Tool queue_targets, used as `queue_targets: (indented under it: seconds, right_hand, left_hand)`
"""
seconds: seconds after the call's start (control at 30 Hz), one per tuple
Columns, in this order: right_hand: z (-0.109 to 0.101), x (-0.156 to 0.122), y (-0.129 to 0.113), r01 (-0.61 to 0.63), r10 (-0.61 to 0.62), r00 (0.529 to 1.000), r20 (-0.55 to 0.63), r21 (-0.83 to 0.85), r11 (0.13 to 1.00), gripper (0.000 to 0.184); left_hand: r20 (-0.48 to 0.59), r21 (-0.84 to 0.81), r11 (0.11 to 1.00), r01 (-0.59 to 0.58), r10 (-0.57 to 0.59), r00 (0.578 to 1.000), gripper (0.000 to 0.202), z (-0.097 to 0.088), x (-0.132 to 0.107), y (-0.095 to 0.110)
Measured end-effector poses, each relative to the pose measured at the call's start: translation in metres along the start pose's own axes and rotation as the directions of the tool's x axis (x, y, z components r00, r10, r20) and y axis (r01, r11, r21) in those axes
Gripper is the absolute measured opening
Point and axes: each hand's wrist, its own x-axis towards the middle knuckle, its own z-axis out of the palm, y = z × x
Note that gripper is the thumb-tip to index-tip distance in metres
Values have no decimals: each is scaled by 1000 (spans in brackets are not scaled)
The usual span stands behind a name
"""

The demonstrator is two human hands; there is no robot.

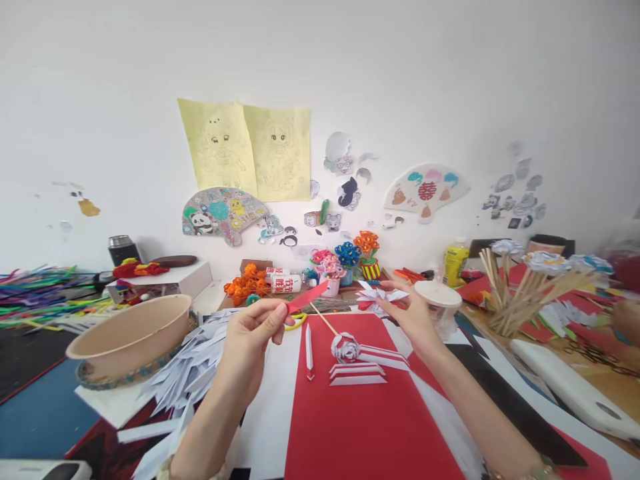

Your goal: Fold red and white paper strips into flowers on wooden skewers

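Note:
Between the thumb and fingers of my left hand (256, 330) is a narrow red paper strip (311, 297), its free end pointing up and to the right. My right hand (414, 312) pinches a spiky white folded-paper piece (373, 297) that shows some red. Below and between the hands lies a large red paper sheet (365, 427). On it rests a rolled white paper flower (345, 347) on a thin wooden stick (325, 320). Folded white paper strips (357, 380) lie beside the flower, and one more strip (309, 353) sits to its left.
A heap of white paper strips (187, 353) and a beige bowl (135, 337) stand at left. Small pots of craft flowers (349, 255) are at the back. A lidded plastic cup (439, 297), wooden sticks (517, 300) and a long white object (575, 387) lie to the right.

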Motion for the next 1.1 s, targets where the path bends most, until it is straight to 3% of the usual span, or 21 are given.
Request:
queue_targets:
  seconds: [0.07, 0.17, 0.23, 0.37, 0.43, 0.5, 0.67, 0.73, 0.77, 0.8, 0.87, 0.93, 0.97, 1.0, 1.03, 1.1]
  right_hand:
    - [-1, 2, 5, 40, -40, 999, -4, -92, 995, 43]
    - [-3, 3, 11, 66, -66, 998, 3, -206, 976, 42]
    - [-4, 4, 14, 67, -66, 998, 13, -250, 966, 41]
    - [-7, 6, 23, 67, -61, 998, 30, -288, 955, 39]
    - [-7, 7, 26, 58, -53, 998, 27, -285, 957, 39]
    - [-7, 7, 27, 49, -43, 999, 28, -267, 963, 38]
    - [-4, 1, 9, -35, 37, 999, 26, -77, 996, 46]
    - [-2, -4, -3, -138, 134, 990, 39, 116, 984, 48]
    - [-1, -6, -9, -190, 177, 981, 74, 232, 954, 48]
    - [-1, -8, -14, -231, 202, 972, 120, 335, 913, 48]
    - [0, -11, -24, -249, 204, 968, 145, 478, 843, 42]
    - [1, -14, -30, -247, 197, 969, 151, 538, 806, 35]
    - [2, -15, -33, -251, 193, 968, 162, 549, 797, 32]
    - [3, -16, -35, -259, 190, 965, 180, 554, 791, 29]
    - [5, -18, -37, -276, 192, 960, 206, 556, 784, 28]
    - [8, -21, -40, -333, 215, 939, 267, 557, 761, 28]
  left_hand:
    - [31, 53, 998, -46, 45, 999, 21, 1, -2, -1]
    - [110, 203, 942, -267, 249, 962, 9, 4, -7, 1]
    - [194, 303, 836, -457, 415, 889, 2, 6, -11, 3]
    - [342, 454, 510, -731, 658, 671, 22, 10, -17, 6]
    - [384, 507, 356, -785, 722, 576, 28, 11, -18, 5]
    - [414, 536, 258, -804, 749, 517, 32, 11, -18, 4]
    - [478, 534, 182, -826, 740, 472, 29, 13, -22, 6]
    - [503, 535, 193, -822, 709, 494, 22, 14, -21, 6]
    - [516, 537, 231, -811, 671, 533, 16, 14, -19, 5]
    - [521, 550, 289, -783, 614, 593, 10, 13, -16, 3]
    - [475, 633, 426, -646, 445, 759, 11, 11, -6, -6]
    - [247, 823, 430, -371, 317, 916, 20, 9, 6, -20]
    - [114, 907, 357, -223, 299, 947, 24, 7, 10, -26]
    - [8, 953, 285, -101, 311, 950, 33, 7, 14, -33]
    - [-18, 969, 241, -57, 299, 954, 42, 6, 15, -37]
    - [83, 955, 261, -142, 224, 971, 42, 9, 13, -42]
